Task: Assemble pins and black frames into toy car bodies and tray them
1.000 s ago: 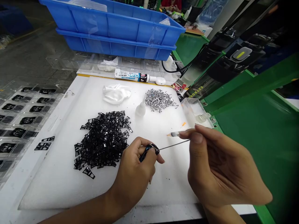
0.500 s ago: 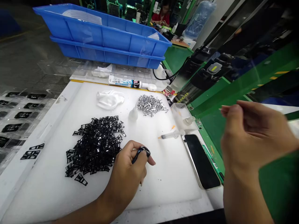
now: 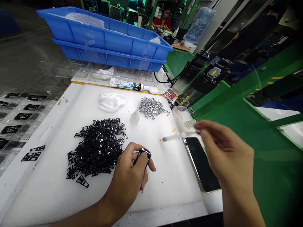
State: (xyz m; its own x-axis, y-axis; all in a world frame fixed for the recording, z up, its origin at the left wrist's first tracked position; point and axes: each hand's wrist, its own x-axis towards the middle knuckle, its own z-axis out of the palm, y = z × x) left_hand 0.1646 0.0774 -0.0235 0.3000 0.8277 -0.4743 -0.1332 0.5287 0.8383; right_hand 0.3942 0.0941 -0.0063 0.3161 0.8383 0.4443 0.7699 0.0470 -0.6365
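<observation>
One glossy black curved part (image 3: 142,153) is being pinched in the left hand (image 3: 129,179), its grip closed. One syringe (image 3: 172,137) is being reached toward by the right hand (image 3: 224,151); its grip cannot be told.

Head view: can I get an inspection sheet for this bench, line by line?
Surface: white mat, dotted with black specks.
Job's things: black part pinched in the left hand; syringe near the right hand; heap of black parts; silver parts.
Clutter: glue tube, crumpled white plastic, dropper bottle, clear box, dark phone.
Grippers: left hand shut on the black part; right hand stretched toward the syringe, grip unclear.
Cables: black cable behind the mat.
Surroundings: stacked blue crates, clear trays at left, green bench, a person far back.
</observation>
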